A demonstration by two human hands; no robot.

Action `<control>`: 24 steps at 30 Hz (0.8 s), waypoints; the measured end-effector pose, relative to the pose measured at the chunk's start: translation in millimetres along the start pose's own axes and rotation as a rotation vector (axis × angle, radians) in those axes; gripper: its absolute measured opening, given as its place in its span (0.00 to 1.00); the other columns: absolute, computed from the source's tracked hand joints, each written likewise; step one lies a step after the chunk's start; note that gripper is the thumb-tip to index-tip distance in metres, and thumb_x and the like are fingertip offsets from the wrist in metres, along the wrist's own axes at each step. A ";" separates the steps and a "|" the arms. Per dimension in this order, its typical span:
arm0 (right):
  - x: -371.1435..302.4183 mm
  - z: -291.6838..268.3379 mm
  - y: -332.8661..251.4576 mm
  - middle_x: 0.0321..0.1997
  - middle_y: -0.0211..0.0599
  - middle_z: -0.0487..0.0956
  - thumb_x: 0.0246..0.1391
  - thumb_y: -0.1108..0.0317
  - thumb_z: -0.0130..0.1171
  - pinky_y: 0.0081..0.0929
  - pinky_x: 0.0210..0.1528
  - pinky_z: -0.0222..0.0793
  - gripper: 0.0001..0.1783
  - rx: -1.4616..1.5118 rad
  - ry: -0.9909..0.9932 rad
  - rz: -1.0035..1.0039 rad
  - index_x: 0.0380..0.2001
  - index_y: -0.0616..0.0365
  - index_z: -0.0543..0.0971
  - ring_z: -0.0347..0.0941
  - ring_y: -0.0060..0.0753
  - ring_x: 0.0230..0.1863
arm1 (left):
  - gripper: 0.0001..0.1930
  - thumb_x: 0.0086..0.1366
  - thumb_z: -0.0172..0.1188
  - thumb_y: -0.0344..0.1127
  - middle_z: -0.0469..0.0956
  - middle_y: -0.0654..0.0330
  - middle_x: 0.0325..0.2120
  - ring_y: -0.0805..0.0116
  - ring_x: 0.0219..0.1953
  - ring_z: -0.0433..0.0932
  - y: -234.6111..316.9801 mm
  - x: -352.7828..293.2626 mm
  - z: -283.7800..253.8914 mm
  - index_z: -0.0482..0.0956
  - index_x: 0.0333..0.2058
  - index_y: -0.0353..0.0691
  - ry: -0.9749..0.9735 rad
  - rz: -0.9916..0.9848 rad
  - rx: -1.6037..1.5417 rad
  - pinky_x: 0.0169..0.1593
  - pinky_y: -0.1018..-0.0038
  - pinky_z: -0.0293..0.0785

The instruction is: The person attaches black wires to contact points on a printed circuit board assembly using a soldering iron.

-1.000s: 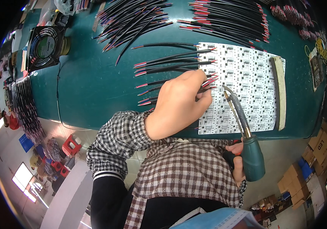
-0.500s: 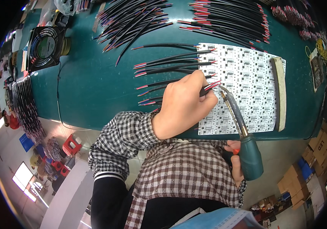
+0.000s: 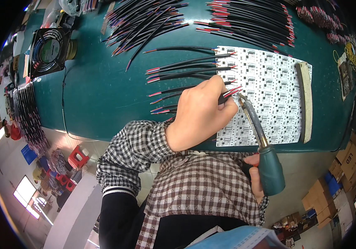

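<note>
My left hand [image 3: 203, 110] is closed in a pinch around a black cable [image 3: 224, 98], whose bare red and white wire ends point right over a white sheet of circuit boards [image 3: 269, 99]. In my right hand [image 3: 256, 178], partly hidden, is a soldering iron [image 3: 271, 172] with a green handle. Its tip is close beside the wire ends; whether it touches them I cannot tell. Several black cables [image 3: 186, 68] lie in a row along the sheet's left side, their right ends resting on it. My left hand covers part of that row.
A pale strip [image 3: 305, 101] lies along the sheet's right edge. Piles of black cables [image 3: 144, 20] and red-ended cables [image 3: 248, 20] are at the back of the green table [image 3: 103, 95]. A small fan [image 3: 49, 52] stands at the far left, its cord [image 3: 64, 99] trailing down.
The soldering iron's handle and my right hand have shifted slightly left. My left hand stays almost in place with the cable.
</note>
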State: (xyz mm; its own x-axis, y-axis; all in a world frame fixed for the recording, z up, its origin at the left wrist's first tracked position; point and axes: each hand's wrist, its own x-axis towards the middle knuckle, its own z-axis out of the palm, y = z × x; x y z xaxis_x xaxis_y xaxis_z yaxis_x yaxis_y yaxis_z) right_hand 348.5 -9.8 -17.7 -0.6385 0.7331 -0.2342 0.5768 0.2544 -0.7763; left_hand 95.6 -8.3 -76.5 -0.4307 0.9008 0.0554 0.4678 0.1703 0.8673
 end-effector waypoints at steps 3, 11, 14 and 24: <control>-13.6 17.2 15.5 0.38 0.41 0.81 0.52 0.62 0.69 0.30 0.40 0.78 0.21 0.200 0.109 0.061 0.43 0.66 0.78 0.81 0.36 0.40 | 0.10 0.49 0.64 0.27 0.74 0.53 0.18 0.56 0.18 0.75 -0.5 0.0 0.9 0.70 0.24 0.34 0.005 0.005 0.018 0.23 0.66 0.71; -3.1 19.0 -5.6 0.43 0.47 0.78 0.53 0.59 0.69 0.33 0.45 0.82 0.29 0.479 0.240 0.124 0.48 0.71 0.73 0.80 0.43 0.46 | 0.09 0.48 0.65 0.25 0.73 0.55 0.17 0.63 0.17 0.75 -0.6 0.2 -0.6 0.71 0.24 0.34 0.015 0.011 0.013 0.23 0.71 0.71; -6.6 19.6 -2.9 0.45 0.48 0.78 0.53 0.59 0.69 0.34 0.45 0.82 0.30 0.503 0.234 0.121 0.49 0.72 0.73 0.79 0.44 0.48 | 0.10 0.50 0.66 0.26 0.74 0.55 0.19 0.65 0.17 0.74 1.8 -0.1 -5.7 0.70 0.25 0.33 -0.028 -0.019 0.026 0.23 0.71 0.70; -17.9 16.5 5.2 0.50 0.50 0.75 0.55 0.58 0.66 0.38 0.50 0.80 0.34 0.608 0.287 0.161 0.56 0.70 0.66 0.75 0.48 0.54 | 0.11 0.62 0.55 0.18 0.77 0.56 0.31 0.61 0.35 0.75 22.8 -0.7 -68.8 0.79 0.42 0.32 -0.115 0.237 -0.088 0.40 0.72 0.71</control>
State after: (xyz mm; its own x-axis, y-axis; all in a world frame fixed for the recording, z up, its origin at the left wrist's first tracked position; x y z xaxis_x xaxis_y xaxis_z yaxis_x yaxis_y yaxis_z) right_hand 354.6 -32.0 -27.2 -0.3599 0.8915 -0.2751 0.2119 -0.2090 -0.9547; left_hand 53.5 -32.6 -22.7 -0.2241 0.9518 0.2093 0.4743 -0.0811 0.8766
